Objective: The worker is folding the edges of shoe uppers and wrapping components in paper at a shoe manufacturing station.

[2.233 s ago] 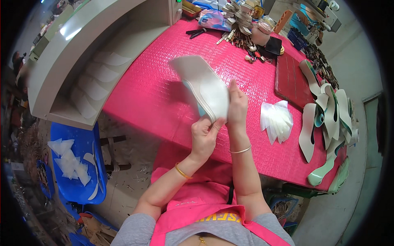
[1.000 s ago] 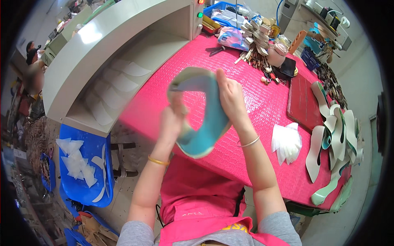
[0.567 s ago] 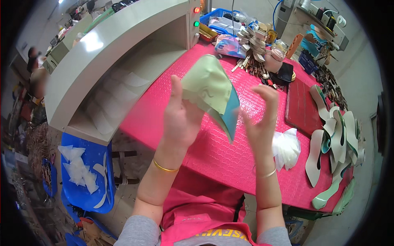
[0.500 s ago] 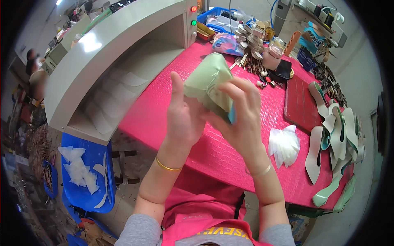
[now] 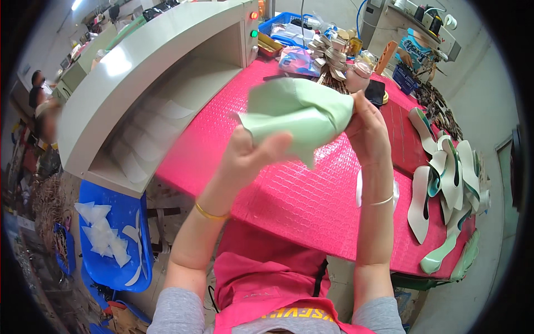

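Note:
I hold a pale green shoe upper (image 5: 295,114) up in the air over the pink table (image 5: 289,195), its soft green side toward me. My left hand (image 5: 247,156) grips its lower left part, thumb on top. My right hand (image 5: 367,125) pinches its right end. Both wrists wear thin bracelets.
A pile of finished green and white shoe pieces (image 5: 445,183) lies at the table's right edge. A grey conveyor machine (image 5: 144,83) runs along the left. Tools and small parts (image 5: 334,50) crowd the far end. A blue tray (image 5: 111,239) with white scraps stands below left.
The shoe piece has been turned over in my hands, from its blue-lined side to its green side, and lifted higher. My right hand has moved to its right end.

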The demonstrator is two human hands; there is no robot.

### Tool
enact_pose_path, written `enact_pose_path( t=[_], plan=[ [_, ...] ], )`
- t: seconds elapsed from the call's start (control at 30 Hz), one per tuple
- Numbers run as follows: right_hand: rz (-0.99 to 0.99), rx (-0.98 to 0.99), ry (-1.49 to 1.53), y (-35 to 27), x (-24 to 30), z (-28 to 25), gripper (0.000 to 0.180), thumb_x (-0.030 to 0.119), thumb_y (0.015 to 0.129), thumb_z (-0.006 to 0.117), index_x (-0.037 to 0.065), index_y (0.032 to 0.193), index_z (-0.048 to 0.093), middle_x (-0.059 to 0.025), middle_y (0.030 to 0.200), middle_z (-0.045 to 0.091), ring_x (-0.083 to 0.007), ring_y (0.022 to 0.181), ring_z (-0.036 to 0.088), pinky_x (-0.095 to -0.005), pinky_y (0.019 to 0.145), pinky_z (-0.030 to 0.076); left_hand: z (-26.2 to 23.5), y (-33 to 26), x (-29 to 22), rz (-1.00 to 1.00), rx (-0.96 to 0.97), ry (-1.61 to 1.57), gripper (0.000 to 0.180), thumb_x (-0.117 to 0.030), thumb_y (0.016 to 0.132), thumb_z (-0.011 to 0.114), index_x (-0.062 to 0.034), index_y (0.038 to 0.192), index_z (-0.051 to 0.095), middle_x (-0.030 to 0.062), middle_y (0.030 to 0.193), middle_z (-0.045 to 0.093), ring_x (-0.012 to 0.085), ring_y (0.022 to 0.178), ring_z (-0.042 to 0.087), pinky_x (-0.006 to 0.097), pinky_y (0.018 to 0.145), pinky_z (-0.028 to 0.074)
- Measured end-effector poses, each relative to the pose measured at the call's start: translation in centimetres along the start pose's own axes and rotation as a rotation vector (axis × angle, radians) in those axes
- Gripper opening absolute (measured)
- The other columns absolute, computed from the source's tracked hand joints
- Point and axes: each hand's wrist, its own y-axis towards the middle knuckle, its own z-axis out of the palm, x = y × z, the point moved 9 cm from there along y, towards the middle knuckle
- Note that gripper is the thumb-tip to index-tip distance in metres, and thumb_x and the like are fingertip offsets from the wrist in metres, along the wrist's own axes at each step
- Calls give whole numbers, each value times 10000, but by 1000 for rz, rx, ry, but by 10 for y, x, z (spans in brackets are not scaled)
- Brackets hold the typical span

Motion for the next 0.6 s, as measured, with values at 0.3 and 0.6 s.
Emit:
enact_pose_path(
  t=[0.3, 0.6],
  plan=[
    [318, -2, -500, -19, -43, -12, 234, 236, 811, 596, 17, 733, 617, 1, 635, 585, -39, 548, 496, -196, 490, 360, 5, -77, 119, -294, -1, -158, 409, -169, 869, 509, -15, 1237, 419, 76, 1213, 485, 168, 1107, 448, 323, 943, 345],
    [284, -38, -628, -6, -50, -6, 248, 235, 830, 581, 24, 704, 616, 19, 592, 566, -16, 465, 469, -178, 412, 339, 36, -72, 112, -254, -263, -880, 353, -189, 896, 459, -37, 1214, 432, 46, 1213, 489, 159, 1150, 424, 327, 1006, 291]
  ],
)
